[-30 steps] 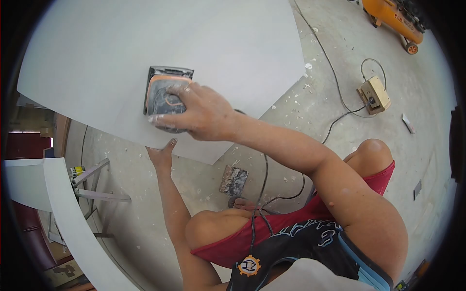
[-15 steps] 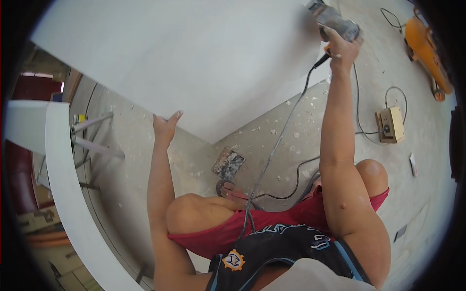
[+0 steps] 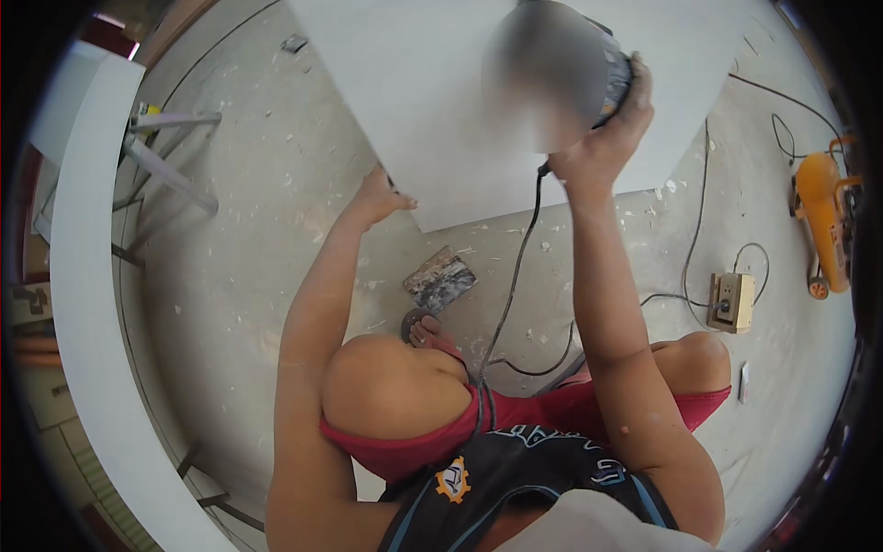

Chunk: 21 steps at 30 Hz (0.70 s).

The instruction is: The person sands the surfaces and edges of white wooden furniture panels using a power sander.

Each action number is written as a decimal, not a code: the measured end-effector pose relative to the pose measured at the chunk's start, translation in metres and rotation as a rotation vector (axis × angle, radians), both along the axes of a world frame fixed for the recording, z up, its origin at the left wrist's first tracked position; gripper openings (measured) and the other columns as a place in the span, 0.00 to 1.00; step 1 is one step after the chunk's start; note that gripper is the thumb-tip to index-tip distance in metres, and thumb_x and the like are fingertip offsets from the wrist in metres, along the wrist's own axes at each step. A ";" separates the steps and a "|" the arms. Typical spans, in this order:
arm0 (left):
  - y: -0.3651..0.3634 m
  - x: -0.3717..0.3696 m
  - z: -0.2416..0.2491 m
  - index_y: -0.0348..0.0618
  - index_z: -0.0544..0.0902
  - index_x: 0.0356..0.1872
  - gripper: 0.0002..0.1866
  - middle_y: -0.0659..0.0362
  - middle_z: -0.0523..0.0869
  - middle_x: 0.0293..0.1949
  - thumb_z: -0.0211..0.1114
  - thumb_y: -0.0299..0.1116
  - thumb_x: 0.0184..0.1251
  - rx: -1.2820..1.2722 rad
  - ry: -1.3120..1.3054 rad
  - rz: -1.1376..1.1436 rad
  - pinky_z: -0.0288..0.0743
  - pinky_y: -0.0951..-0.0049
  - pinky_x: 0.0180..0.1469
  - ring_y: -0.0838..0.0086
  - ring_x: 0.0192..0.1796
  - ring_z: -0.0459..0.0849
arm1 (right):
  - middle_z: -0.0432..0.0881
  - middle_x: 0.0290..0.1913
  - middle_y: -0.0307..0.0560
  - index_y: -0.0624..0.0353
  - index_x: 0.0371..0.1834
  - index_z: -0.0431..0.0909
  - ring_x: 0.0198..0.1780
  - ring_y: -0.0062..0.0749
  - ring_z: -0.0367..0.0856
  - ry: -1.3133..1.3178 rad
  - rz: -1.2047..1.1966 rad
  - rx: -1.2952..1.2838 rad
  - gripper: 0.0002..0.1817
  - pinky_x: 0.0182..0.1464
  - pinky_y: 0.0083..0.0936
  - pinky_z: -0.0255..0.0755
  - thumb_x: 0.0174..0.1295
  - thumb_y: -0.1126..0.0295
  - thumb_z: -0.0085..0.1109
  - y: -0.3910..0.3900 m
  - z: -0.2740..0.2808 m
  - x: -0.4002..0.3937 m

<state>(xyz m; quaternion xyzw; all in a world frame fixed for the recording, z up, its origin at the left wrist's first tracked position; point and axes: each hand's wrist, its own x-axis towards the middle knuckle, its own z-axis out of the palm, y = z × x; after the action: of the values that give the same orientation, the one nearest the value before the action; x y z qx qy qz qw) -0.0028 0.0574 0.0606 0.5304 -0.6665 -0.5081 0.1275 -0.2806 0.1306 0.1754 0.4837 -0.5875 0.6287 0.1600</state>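
Observation:
My right hand [image 3: 602,152] is closed around a dusty, corded power sander [image 3: 618,85], held over the upper part of a large white panel [image 3: 395,92]. A grey blur covers much of the sander and the surface near it. Its black cord [image 3: 522,253] runs down from my wrist towards my lap. At the panel's lower left edge, my left hand [image 3: 375,198] grips the board, with some fingers hidden behind it. The panel is tilted up in front of my knees, its lower corner near the floor.
A paint-stained flat piece [image 3: 441,279] lies on the concrete floor by my foot. To the right are a wooden outlet box [image 3: 731,302] with cords and a yellow-orange wheeled machine [image 3: 821,221]. On the left, another white panel [image 3: 87,276] stands near metal legs [image 3: 175,175].
The sander and my right hand have moved left across the panel, away from its right side. The panel sits differently in view, and my left hand has shifted right and up along its edge.

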 end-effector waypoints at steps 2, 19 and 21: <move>-0.004 0.002 -0.006 0.37 0.66 0.66 0.44 0.48 0.79 0.59 0.77 0.23 0.42 -0.081 -0.080 -0.033 0.71 0.64 0.64 0.59 0.61 0.79 | 0.68 0.54 0.56 0.67 0.69 0.60 0.57 0.47 0.71 0.123 0.068 -0.024 0.46 0.62 0.37 0.66 0.44 0.70 0.71 -0.006 0.003 0.035; -0.023 0.002 -0.031 0.35 0.67 0.63 0.38 0.47 0.79 0.59 0.74 0.23 0.48 -0.333 -0.043 -0.109 0.70 0.63 0.64 0.56 0.60 0.80 | 0.73 0.56 0.72 0.26 0.58 0.79 0.51 0.59 0.79 0.221 0.363 0.297 0.32 0.47 0.44 0.77 0.49 0.74 0.66 -0.010 -0.004 0.137; -0.020 0.001 -0.031 0.35 0.67 0.63 0.37 0.47 0.79 0.59 0.73 0.23 0.49 -0.290 -0.022 -0.116 0.70 0.63 0.64 0.56 0.60 0.80 | 0.74 0.55 0.71 0.26 0.58 0.78 0.51 0.59 0.79 0.196 0.341 0.300 0.32 0.47 0.44 0.77 0.49 0.74 0.66 0.000 -0.008 0.109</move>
<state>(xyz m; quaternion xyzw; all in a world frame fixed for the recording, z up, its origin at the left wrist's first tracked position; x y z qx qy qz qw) -0.0018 0.0372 0.0298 0.4726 -0.7637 -0.4073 0.1658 -0.1720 0.1303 0.1670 0.6529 -0.5659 0.5023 0.0340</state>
